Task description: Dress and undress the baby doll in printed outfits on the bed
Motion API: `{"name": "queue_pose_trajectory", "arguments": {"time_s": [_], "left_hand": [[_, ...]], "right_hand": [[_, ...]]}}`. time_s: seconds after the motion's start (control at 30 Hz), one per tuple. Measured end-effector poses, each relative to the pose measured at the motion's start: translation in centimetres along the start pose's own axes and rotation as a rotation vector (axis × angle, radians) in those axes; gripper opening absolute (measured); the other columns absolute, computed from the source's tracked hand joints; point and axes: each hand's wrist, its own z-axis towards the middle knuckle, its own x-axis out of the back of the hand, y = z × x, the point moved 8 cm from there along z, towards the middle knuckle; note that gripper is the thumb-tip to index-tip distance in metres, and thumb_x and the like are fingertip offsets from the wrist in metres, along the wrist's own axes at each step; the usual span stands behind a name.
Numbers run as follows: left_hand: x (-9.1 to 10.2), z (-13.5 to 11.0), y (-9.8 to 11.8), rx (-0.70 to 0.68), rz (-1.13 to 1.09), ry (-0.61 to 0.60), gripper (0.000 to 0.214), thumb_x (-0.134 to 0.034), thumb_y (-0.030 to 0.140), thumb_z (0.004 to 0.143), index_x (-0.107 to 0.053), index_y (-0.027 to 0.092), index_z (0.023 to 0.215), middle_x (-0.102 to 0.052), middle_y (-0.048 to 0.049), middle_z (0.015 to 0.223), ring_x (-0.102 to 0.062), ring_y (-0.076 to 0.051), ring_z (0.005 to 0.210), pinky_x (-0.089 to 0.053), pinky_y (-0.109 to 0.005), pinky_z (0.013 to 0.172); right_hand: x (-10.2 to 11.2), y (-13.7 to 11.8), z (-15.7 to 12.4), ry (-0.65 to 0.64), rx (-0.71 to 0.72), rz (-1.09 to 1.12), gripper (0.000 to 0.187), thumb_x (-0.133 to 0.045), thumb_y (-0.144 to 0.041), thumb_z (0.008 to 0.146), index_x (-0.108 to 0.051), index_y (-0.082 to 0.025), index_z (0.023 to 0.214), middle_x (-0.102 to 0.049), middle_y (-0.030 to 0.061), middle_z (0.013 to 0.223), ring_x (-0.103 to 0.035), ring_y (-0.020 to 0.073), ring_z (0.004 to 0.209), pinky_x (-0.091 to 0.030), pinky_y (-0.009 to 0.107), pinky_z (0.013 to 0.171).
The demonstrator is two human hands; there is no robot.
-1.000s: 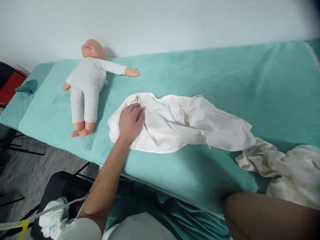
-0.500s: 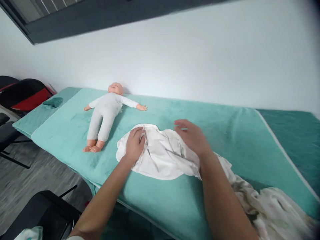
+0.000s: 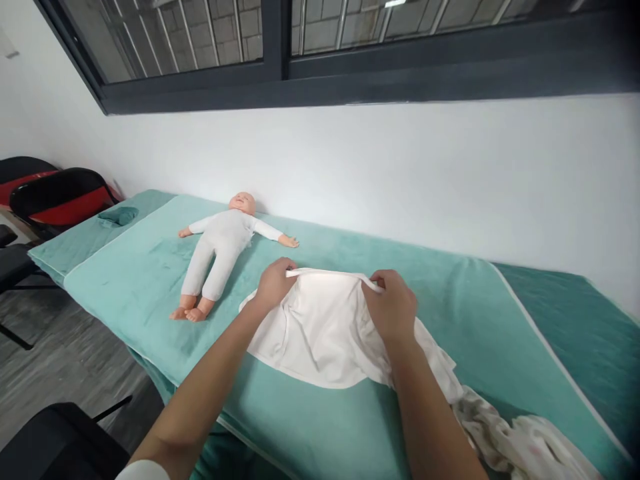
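A white cloth garment [image 3: 325, 333] lies on the green-covered bed, its far edge lifted and pulled straight between my hands. My left hand [image 3: 277, 285] pinches that edge at its left end. At the other end my right hand [image 3: 393, 303] grips the same edge, with a short bit of it poking out past the fingers. The garment's near hem rests on the cover in a loose curve. Beyond my left hand, a baby doll [image 3: 220, 247] in a white suit lies on its back, arms spread, touched by neither hand.
The green bed cover [image 3: 330, 440] runs along a white wall below a dark-framed window [image 3: 285, 87]. Crumpled patterned cloths [image 3: 530, 443] lie at the near right. Black and red chairs [image 3: 65, 200] stand beyond the left end, and a black seat [image 3: 63, 440] is at the lower left.
Both hands have closed on the garment's far edge and raised it taut; before, the left lay on the cloth and the right hovered above it. The view has tilted up, showing more window.
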Motion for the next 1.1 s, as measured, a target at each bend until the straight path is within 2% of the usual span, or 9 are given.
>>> {"name": "queue_pose_trajectory", "arguments": {"time_s": [0.07, 0.23, 0.4, 0.5, 0.63, 0.73, 0.87, 0.97, 1.1], "left_hand": [[2.7, -0.8, 1.8, -0.044, -0.129, 0.088, 0.011, -0.063, 0.013, 0.083, -0.056, 0.021, 0.086, -0.068, 0.0005, 0.091, -0.062, -0.015, 0.085, -0.049, -0.027, 0.079], [9.6, -2.7, 6.1, -0.232, -0.383, 0.210, 0.014, -0.061, 0.018, 0.083, -0.048, 0.022, 0.083, -0.064, 0.0019, 0.086, -0.061, -0.014, 0.083, -0.049, -0.025, 0.079], [15.4, -4.4, 9.5, -0.360, -0.029, 0.283, 0.009, -0.060, 0.022, 0.086, -0.055, 0.024, 0.093, -0.067, 0.0015, 0.087, -0.063, -0.017, 0.081, -0.045, -0.028, 0.072], [17.8, -6.3, 11.7, -0.462, 0.255, 0.392, 0.022, -0.058, 0.017, 0.083, -0.058, 0.024, 0.103, -0.070, -0.0015, 0.098, -0.065, -0.021, 0.089, -0.040, -0.030, 0.069], [19.4, -8.3, 13.4, -0.529, 0.362, 0.500, 0.027, -0.052, 0.013, 0.084, -0.058, 0.023, 0.108, -0.069, -0.0040, 0.103, -0.065, -0.021, 0.091, -0.037, -0.030, 0.065], [20.1, -8.9, 13.8, -0.514, 0.422, 0.572, 0.030, -0.049, 0.011, 0.085, -0.060, 0.023, 0.109, -0.068, -0.0044, 0.101, -0.061, -0.018, 0.081, -0.028, -0.030, 0.057], [20.0, -8.9, 13.9, -0.482, 0.538, 0.544, 0.036, -0.049, 0.004, 0.079, -0.063, 0.023, 0.106, -0.069, -0.0048, 0.101, -0.059, -0.019, 0.078, -0.021, -0.032, 0.055], [19.1, -9.1, 14.1, -0.481, 0.501, 0.440, 0.032, -0.054, 0.007, 0.081, -0.064, 0.024, 0.106, -0.071, -0.0032, 0.106, -0.064, -0.021, 0.087, -0.025, -0.032, 0.055], [18.4, -9.7, 14.7, -0.487, 0.369, 0.380, 0.035, -0.054, 0.008, 0.084, -0.063, 0.026, 0.113, -0.073, -0.0013, 0.111, -0.066, -0.021, 0.095, -0.034, -0.031, 0.059]], "right_hand": [[1.3, -0.3, -0.9, 0.099, -0.039, 0.060, 0.023, -0.053, -0.044, 0.088, -0.056, -0.023, 0.096, -0.069, 0.0092, 0.094, -0.067, 0.0286, 0.093, -0.049, 0.039, 0.083], [3.4, -4.1, -1.9, -0.126, 0.109, -0.107, 0.025, -0.051, -0.042, 0.091, -0.064, -0.025, 0.103, -0.073, 0.0057, 0.094, -0.068, 0.0262, 0.088, -0.045, 0.035, 0.076], [11.1, -7.4, -0.3, -0.094, 0.143, -0.327, 0.033, -0.054, -0.036, 0.088, -0.071, -0.028, 0.115, -0.073, 0.0020, 0.090, -0.064, 0.0227, 0.077, -0.037, 0.030, 0.065], [14.0, -8.9, -0.5, -0.171, 0.114, -0.351, 0.032, -0.055, -0.038, 0.087, -0.073, -0.029, 0.112, -0.072, 0.0017, 0.085, -0.061, 0.0212, 0.070, -0.034, 0.029, 0.059], [14.2, -11.7, -2.9, -0.344, 0.197, -0.167, 0.034, -0.052, -0.052, 0.090, -0.074, -0.025, 0.095, -0.070, 0.0033, 0.080, -0.058, 0.0188, 0.064, -0.036, 0.027, 0.055], [14.0, -12.7, -3.6, -0.346, 0.199, -0.117, 0.034, -0.051, -0.051, 0.093, -0.070, -0.024, 0.087, -0.067, 0.0032, 0.076, -0.058, 0.0184, 0.064, -0.037, 0.027, 0.056], [13.6, -10.7, -3.3, -0.295, 0.076, -0.431, 0.024, -0.054, -0.040, 0.097, -0.070, -0.024, 0.107, -0.069, 0.0048, 0.083, -0.061, 0.0223, 0.072, -0.034, 0.029, 0.058], [12.6, -9.8, -4.0, -0.294, 0.137, -0.693, 0.024, -0.052, -0.029, 0.099, -0.067, -0.022, 0.116, -0.071, 0.0079, 0.101, -0.061, 0.0235, 0.077, -0.029, 0.030, 0.058], [11.5, -9.5, -5.2, -0.323, 0.235, -0.703, 0.025, -0.046, -0.018, 0.099, -0.066, -0.022, 0.113, -0.067, 0.0071, 0.123, -0.064, 0.0219, 0.087, -0.028, 0.031, 0.058]]}}
